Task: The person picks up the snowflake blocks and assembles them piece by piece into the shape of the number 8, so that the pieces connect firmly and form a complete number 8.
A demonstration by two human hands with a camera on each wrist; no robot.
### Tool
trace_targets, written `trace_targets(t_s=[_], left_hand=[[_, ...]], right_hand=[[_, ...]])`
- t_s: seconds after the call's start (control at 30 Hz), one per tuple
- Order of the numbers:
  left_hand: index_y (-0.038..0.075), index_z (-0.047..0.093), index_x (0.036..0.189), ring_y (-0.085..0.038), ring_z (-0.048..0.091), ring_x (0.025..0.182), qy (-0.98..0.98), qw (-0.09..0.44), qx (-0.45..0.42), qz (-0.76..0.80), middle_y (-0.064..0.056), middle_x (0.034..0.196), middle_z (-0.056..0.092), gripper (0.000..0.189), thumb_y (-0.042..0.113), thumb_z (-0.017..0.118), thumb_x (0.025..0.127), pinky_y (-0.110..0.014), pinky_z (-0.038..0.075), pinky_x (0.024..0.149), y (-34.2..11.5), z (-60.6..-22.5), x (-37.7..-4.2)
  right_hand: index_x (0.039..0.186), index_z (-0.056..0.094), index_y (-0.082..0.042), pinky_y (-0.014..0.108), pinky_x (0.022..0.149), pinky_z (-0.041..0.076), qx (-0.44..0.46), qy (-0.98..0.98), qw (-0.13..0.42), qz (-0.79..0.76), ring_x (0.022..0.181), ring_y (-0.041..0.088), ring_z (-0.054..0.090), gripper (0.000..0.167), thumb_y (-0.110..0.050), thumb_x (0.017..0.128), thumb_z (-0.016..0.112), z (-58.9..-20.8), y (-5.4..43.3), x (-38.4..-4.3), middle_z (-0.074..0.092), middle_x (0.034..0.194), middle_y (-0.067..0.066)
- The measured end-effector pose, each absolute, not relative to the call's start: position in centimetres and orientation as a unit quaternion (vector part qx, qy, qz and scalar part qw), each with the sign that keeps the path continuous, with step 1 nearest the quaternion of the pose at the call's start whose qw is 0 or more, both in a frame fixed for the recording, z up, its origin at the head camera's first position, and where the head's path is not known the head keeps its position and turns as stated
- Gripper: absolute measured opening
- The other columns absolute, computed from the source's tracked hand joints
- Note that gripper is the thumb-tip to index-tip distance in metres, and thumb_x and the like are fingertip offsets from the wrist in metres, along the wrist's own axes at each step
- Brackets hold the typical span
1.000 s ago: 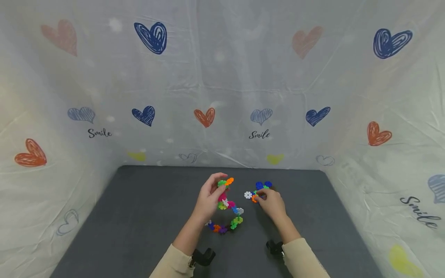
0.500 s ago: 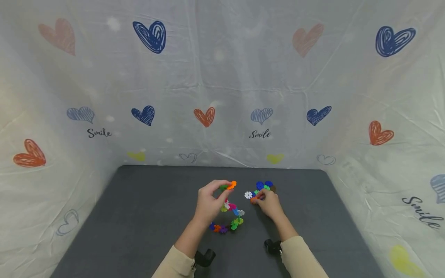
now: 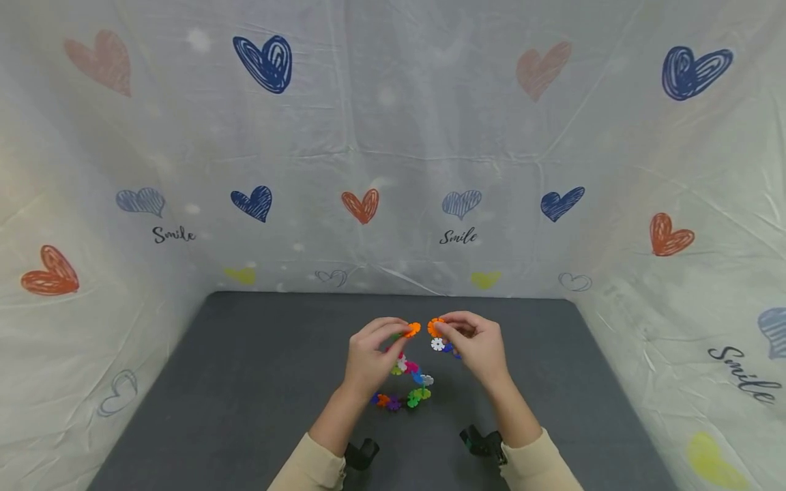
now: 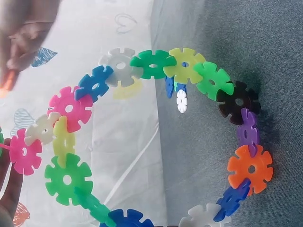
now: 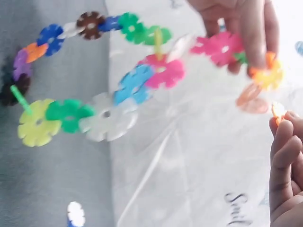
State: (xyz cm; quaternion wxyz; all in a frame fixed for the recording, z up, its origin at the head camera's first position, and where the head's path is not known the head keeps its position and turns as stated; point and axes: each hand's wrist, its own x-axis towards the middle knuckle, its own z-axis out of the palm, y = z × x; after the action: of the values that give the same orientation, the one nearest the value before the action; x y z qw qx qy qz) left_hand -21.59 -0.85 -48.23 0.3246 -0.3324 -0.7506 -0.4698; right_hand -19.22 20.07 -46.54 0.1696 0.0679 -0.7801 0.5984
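A chain of colourful snowflake discs [image 4: 68,179] hangs in a ring below my left hand [image 3: 367,358], seen in both wrist views. Thumb and fingers of that hand grip the chain's upper end, where an orange disc [image 3: 414,330] sticks out past the fingertips. My right hand [image 3: 484,348] pinches a second orange snowflake disc [image 3: 435,328], raised level with the first. The two orange discs face each other with a small gap in the head view. In the right wrist view, the disc in my right fingers [image 5: 284,142] is partly hidden and bright.
Below my right hand lie loose snowflake discs, among them a white disc [image 3: 437,344] and a blue disc [image 3: 448,348]; the hand hides others. The dark table [image 3: 276,382] meets a heart-printed cloth [image 3: 399,245] at the back and sides.
My right hand has picked an orange disc off the loose pile and lifted it up and left towards the left hand. The left hand shifted slightly, still holding the chain.
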Motion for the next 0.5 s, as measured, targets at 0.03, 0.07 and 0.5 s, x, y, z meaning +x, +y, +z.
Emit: trace_targets(t_s=[0.03, 0.07, 0.5], left_hand=[[0.008, 0.078, 0.093, -0.019, 0.072, 0.090, -0.751, 0.325, -0.332, -0.470, -0.004, 0.098, 0.075, 0.018, 0.002, 0.086, 0.077, -0.028, 0.060, 0.079, -0.9, -48.2, -21.6], [0.008, 0.078, 0.093, -0.018, 0.072, 0.090, -0.751, 0.324, -0.331, -0.470, -0.004, 0.098, 0.075, 0.017, 0.003, 0.086, 0.078, -0.028, 0.059, 0.079, -0.9, -48.1, -21.5], [0.005, 0.079, 0.090, -0.017, 0.072, 0.085, -0.750, 0.313, -0.351, -0.466, -0.005, 0.096, 0.074, 0.012, -0.001, 0.082, 0.080, -0.020, 0.058, 0.076, -1.0, -47.5, -21.2]], right_hand=[[0.098, 0.076, -0.004, 0.029, 0.048, 0.050, 0.071, -0.780, 0.176, 0.597, 0.050, 0.011, 0.055, 0.010, -0.008, 0.089, 0.077, -46.0, 19.8, -19.0, 0.076, 0.086, 0.016], [0.098, 0.076, -0.003, 0.030, 0.048, 0.050, 0.074, -0.779, 0.179, 0.596, 0.050, 0.012, 0.054, 0.010, -0.007, 0.089, 0.077, -45.5, 19.5, -18.7, 0.076, 0.086, 0.017], [0.095, 0.076, 0.005, 0.024, 0.052, 0.052, 0.137, -0.781, 0.222, 0.567, 0.058, 0.005, 0.060, 0.010, 0.003, 0.086, 0.076, -41.5, 17.6, -16.5, 0.076, 0.085, 0.018]])
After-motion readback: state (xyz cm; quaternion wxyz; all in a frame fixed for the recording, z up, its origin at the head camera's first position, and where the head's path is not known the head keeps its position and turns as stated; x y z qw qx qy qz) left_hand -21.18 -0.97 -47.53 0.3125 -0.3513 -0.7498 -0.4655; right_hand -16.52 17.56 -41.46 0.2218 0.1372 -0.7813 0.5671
